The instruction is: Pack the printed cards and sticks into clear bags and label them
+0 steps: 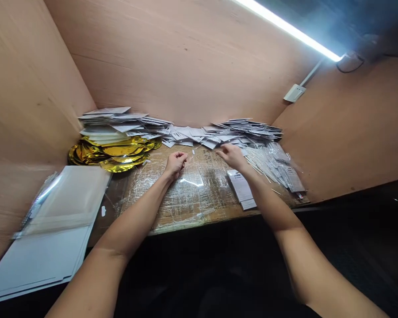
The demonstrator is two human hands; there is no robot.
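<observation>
Fingers of your left hand (175,166) are curled in toward the thumb over the middle of the brown worktop (215,181) covered in clear, wrinkled film; you cannot tell from here whether they pinch anything. Just to their right lies a small white slip (193,152). Your right hand (232,156) is bent, its thumb a little apart from the fingertips, close to the front edge of a long, loose heap of flat white rectangular packets (252,127); whether it touches or grips one cannot be made out. That heap runs along the back panel of pale brown wood (159,62).

Partly under your right forearm in this view sits a stack of white printed rectangular cards (241,191). To its right, thin cream-coloured sticks (258,163) lie spread beside clear plastic packets (289,176). On your left, shiny gold foil sheets with rounded edges (126,152) are piled below the packets, and large white rectangular sheets (46,256) lie nearer you, partly covered by translucent plastic sheets (69,194).
</observation>
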